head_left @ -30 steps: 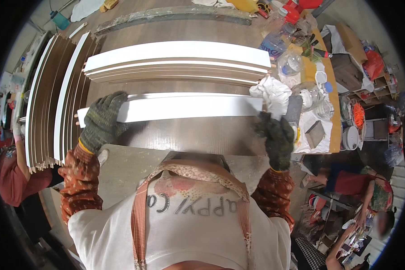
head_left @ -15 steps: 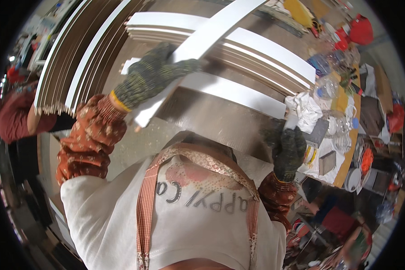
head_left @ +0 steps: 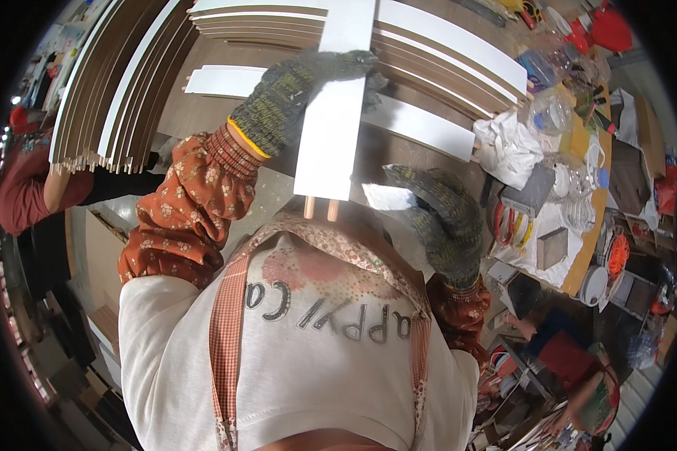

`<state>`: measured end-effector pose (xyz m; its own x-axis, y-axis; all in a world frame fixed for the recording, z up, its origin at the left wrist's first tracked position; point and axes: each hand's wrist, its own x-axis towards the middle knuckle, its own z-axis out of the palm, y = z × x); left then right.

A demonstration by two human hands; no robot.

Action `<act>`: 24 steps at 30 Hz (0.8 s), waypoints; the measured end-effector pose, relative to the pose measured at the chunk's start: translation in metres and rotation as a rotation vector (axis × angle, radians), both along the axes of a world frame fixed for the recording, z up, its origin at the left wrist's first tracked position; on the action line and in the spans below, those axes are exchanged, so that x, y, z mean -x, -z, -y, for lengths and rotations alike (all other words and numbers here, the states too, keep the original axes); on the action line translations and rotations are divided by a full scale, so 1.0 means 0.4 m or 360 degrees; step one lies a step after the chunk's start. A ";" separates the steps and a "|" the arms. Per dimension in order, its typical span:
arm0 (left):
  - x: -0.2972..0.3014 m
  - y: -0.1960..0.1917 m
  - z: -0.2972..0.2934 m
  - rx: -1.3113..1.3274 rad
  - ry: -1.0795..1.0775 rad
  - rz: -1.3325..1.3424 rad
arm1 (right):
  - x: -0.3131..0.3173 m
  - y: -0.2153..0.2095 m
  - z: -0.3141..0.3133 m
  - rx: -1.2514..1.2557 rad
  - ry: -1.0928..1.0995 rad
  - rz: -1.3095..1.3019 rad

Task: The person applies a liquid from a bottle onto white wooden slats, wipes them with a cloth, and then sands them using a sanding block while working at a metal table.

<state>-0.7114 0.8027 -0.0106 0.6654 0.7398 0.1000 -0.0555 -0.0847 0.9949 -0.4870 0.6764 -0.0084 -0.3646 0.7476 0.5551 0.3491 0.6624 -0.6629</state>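
My left hand [head_left: 289, 101], in a dark green knitted glove with a yellow cuff edge, is closed around a long white board [head_left: 331, 143]. The board points away from me, and two wooden dowels [head_left: 309, 207] stick out of its near end. To the right of that end, my right hand [head_left: 447, 222] in a matching glove grips a small white piece [head_left: 387, 197], cloth or pad, I cannot tell which. The piece is apart from the board. Under the held board another white board [head_left: 421, 124] lies crosswise on the worktable.
Stacked white-faced boards [head_left: 451, 37] lie across the far side. More stacks with dowel ends [head_left: 139, 83] stand at left. On the right are crumpled white paper [head_left: 508, 146], plastic bottles [head_left: 549, 113], a grey block [head_left: 553, 248] and tape rolls. A person in dark red [head_left: 34, 195] is at far left.
The held board has swung from slanting to pointing straight away from me, its near end moving right. My right hand has brought the white piece left, close to the board's near end.
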 end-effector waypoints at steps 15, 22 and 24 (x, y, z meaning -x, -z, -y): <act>-0.003 0.038 -0.012 0.0262 -0.0227 -0.0042 | -0.037 0.110 -0.013 0.0103 0.0025 0.0478; -0.006 0.012 0.010 -0.0261 -0.0189 -0.0050 | -0.010 0.079 -0.028 -0.0400 0.0117 0.0573; -0.002 0.021 0.003 0.0177 -0.0198 0.0062 | 0.006 0.056 -0.035 -0.0086 0.0100 0.0457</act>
<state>-0.7104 0.8016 -0.0192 0.5654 0.8240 0.0369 -0.0901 0.0172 0.9958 -0.4895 0.6903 -0.0307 -0.4662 0.7461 0.4754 0.5587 0.6650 -0.4957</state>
